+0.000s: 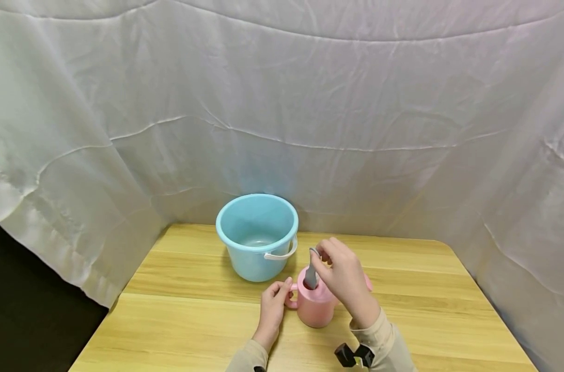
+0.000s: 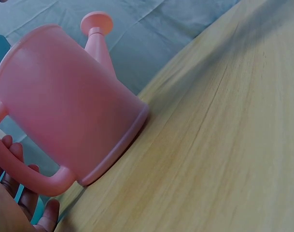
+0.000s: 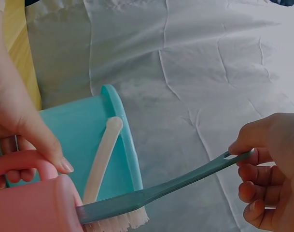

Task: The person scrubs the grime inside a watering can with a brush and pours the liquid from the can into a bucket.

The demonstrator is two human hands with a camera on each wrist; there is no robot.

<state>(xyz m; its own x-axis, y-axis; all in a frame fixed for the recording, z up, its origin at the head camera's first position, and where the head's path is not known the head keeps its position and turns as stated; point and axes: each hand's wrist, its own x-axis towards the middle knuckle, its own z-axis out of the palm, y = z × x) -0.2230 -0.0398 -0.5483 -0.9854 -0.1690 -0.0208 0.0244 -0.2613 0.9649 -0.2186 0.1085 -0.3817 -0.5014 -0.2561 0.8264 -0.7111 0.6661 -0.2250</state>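
A pink watering can point(image 1: 315, 310) stands upright on the table. My left hand point(image 1: 270, 310) holds its loop handle point(image 2: 28, 176), with the thumb over the handle and the fingers behind it. The right hand point(image 1: 346, 274) pinches the end of a grey-green scrub brush point(image 3: 173, 186) between thumb and finger, while the other fingers curl loosely. The brush slants down, its head at the can's top opening. White bristles point(image 3: 119, 222) show beside the can's rim in the right wrist view. How far the head reaches inside is hidden. In the left wrist view the spout point(image 2: 99, 50) points away.
A light blue bucket point(image 1: 249, 262) with a white handle point(image 1: 282, 255) stands behind the can, toward the left. The wooden table point(image 1: 184, 325) has a rounded far right corner. Grey-white cloth point(image 1: 282, 103) hangs around the back and sides.
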